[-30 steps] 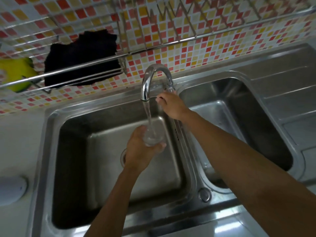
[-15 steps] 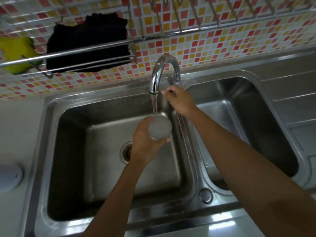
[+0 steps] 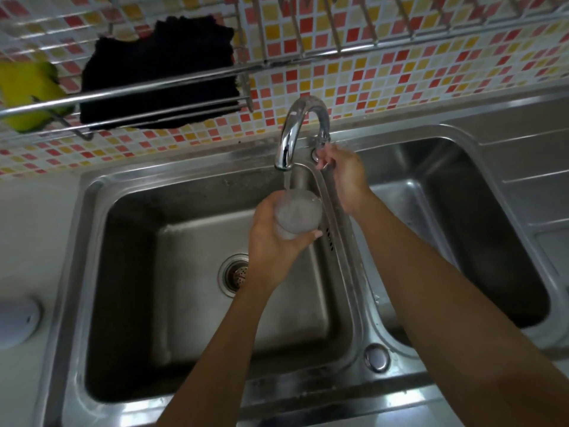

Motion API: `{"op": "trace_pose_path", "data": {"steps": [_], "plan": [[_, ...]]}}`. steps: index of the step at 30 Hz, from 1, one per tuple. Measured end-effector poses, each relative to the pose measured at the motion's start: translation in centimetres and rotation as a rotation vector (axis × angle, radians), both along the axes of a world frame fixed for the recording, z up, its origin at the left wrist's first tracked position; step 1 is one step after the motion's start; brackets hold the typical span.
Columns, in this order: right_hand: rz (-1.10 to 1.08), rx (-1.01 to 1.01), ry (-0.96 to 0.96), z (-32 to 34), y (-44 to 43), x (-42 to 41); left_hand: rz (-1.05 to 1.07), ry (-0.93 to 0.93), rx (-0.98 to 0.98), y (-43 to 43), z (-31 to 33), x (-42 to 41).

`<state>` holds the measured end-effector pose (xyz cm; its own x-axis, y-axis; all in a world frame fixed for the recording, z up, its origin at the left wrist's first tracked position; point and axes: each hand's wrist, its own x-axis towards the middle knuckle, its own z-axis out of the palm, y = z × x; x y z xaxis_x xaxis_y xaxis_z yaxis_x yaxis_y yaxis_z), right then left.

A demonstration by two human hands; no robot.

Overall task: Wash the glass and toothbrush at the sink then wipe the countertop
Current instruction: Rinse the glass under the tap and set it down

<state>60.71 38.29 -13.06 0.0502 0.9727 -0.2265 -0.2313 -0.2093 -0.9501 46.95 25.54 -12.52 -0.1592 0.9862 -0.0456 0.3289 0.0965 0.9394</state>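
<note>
Sponge (image 3: 26, 97): yellow-green, on the wire rack (image 3: 154, 87), far left.
Cloth (image 3: 160, 72): black, draped on the same rack.
Left hand (image 3: 274, 241): wrapped around the glass (image 3: 297, 214), over the left basin (image 3: 197, 291).
Faucet (image 3: 295, 131): water runs into the glass.
Right hand (image 3: 345, 177): fingers pinched at the tap handle (image 3: 321, 140).
Right basin (image 3: 462, 229): stainless, beside it.

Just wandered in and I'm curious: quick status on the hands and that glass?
Left hand gripping glass under running faucet. Right hand at faucet handle. Toothbrush not in view. Nothing in the way.
</note>
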Motion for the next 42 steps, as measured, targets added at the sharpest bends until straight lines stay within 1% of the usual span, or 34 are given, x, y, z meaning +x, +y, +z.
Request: {"op": "trace_pose_path", "data": {"steps": [2,6,7,9,12,14,16,18,20,22,25,28,31,33,37,39,42], "plan": [[0.020,-0.005,-0.013,0.1,-0.1,0.3,-0.003,-0.004,0.011,0.7,0.4,0.8],[0.093,0.002,-0.070,0.3,0.0,0.9,0.041,-0.071,0.011,1.0,0.9,1.0],[0.073,0.025,-0.135,0.4,-0.1,0.8,0.058,-0.075,0.018,0.8,1.0,0.8],[-0.001,0.120,-0.349,0.3,-1.6,0.4,0.080,-0.067,0.037,0.1,1.1,0.1],[-0.111,0.220,-0.650,-0.9,-8.0,0.6,0.091,-0.009,0.051,-1.6,0.5,-1.7],[-0.091,0.214,-0.793,-2.7,-12.5,1.2,0.081,0.078,0.016,-3.0,-0.3,-3.4],[0.037,0.194,-0.929,-4.8,-15.7,1.3,0.040,0.191,-0.068,-4.5,-1.0,-5.1],[0.098,0.279,-1.147,-6.2,-16.8,1.1,-0.015,0.341,-0.152,-5.9,-1.7,-6.6],[0.094,0.380,-1.253,-6.6,-16.8,0.9,-0.068,0.547,-0.207,-7.0,-2.4,-7.4],[0.084,0.440,-1.291,-6.7,-16.7,0.8,-0.126,0.761,-0.219,-7.9,-3.2,-7.9],[0.096,0.469,-1.324,-6.7,-16.8,0.9,-0.247,1.070,-0.253,-8.8,-3.9,-8.2],[0.110,0.463,-1.325,-6.8,-16.6,0.9,-0.288,1.283,-0.188,-9.3,-4.6,-8.5],[0.123,0.451,-1.349,-7.0,-16.7,0.8,-0.356,1.424,-0.122,-9.4,-4.6,-8.6],[0.137,0.458,-1.362,-6.9,-16.7,0.9,-0.406,1.515,-0.135,-9.2,-4.3,-8.3],[0.138,0.449,-1.330,-6.7,-16.6,0.9,-0.485,1.654,-0.091,-9.3,-3.8,-7.9],[0.142,0.442,-1.329,-6.7,-16.6,0.9,-0.526,1.695,-0.069,-9.6,-3.8,-8.0],[0.170,0.440,-1.336,-6.8,-16.5,1.0,-0.490,1.675,-0.055,-10.2,-3.3,-8.5]]}}
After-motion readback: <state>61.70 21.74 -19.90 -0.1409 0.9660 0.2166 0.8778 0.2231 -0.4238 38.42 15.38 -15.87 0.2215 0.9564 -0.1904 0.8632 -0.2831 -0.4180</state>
